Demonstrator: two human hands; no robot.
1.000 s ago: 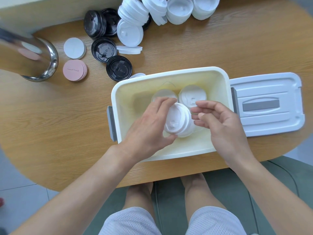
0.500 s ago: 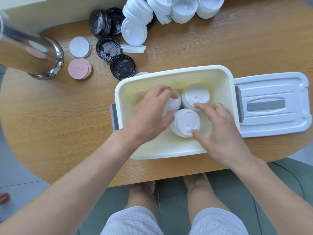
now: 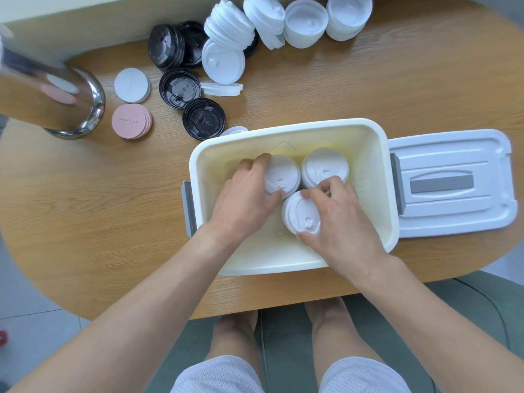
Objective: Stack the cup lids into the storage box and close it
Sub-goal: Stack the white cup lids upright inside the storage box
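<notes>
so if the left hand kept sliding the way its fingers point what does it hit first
The left hand points toward the back right of the storage box. Past the lid stack it grips, it would probably meet the back right lid stack first, though depth is unclear.

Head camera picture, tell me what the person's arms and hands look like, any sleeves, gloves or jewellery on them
Both arms are bare from the bottom edge of the picture up to the wrists, with no sleeves showing. The left hand and right hand wear no gloves, and no rings, watch or bracelets can be seen. The only clothing in view is a pair of white mesh shorts.
</notes>
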